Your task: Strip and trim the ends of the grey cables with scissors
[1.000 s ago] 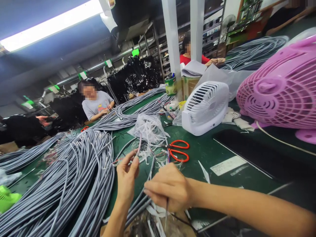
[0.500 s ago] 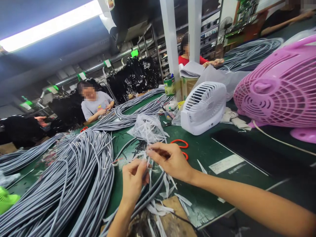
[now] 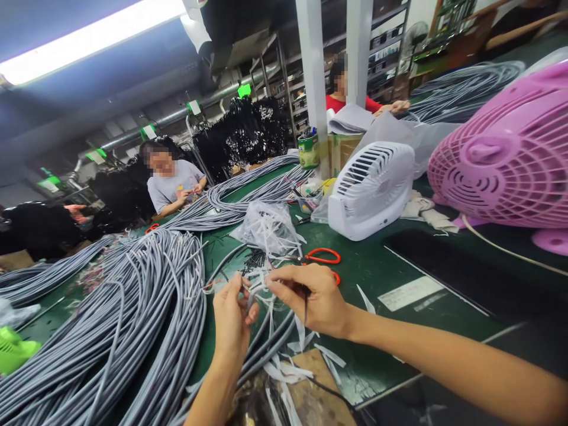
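Over the bench, my left hand is closed in a pinch on the end of a grey cable. My right hand pinches the same short piece from the other side; whitish strands show around the fingertips, too small to make out. A thin dark strip hangs below my right palm. Small black pieces lie just beyond my hands, beside a clear plastic bag of white strips. Red-handled scissors rest behind my right hand.
Bundles of grey cable cover the left side. A white fan and a pink fan stand at right, near a black mat. White scraps litter the near edge. A co-worker in grey sits across the bench.
My hands have tilted and drawn slightly apart, with the grey cable piece now showing between them. The dark strip under my right palm has come into sight. The view has shifted slightly.
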Motion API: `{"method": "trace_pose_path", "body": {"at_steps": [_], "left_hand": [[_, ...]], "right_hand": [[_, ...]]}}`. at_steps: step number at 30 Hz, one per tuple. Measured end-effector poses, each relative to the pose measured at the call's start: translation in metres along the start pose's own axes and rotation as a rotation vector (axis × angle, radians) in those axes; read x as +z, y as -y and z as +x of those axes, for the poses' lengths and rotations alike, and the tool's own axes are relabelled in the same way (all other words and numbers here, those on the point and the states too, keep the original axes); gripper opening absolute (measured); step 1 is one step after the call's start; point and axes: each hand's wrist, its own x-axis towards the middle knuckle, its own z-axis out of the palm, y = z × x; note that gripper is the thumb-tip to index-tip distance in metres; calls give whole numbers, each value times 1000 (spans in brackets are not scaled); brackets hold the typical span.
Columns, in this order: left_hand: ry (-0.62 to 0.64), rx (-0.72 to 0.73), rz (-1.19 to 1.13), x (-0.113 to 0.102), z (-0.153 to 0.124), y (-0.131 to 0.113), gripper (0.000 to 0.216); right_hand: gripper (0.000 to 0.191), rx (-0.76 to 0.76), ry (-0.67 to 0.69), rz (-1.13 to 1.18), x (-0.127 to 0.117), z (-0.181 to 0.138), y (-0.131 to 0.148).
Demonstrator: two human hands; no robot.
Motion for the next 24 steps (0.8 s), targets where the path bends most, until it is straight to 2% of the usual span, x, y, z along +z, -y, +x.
{"method": "trace_pose_path", "body": {"at_steps": [6, 11, 14, 18, 24], "left_hand": [[20, -82, -45, 1, -2, -2, 50], [16, -140, -33, -1, -2, -12, 60], [140, -119, 10, -3, -3, -15, 52], [352, -90, 69, -6, -5, -11, 58], [460, -14, 72, -11, -6, -8, 43]], "right_hand": [[19, -17, 17, -26, 1, -3, 2], [19, -96, 21, -68, 0, -7, 7], [18, -94, -17, -59, -1, -5, 6], [14, -38, -61, -19, -3, 0, 2], [15, 17, -42, -1, -3, 0, 0]]}}
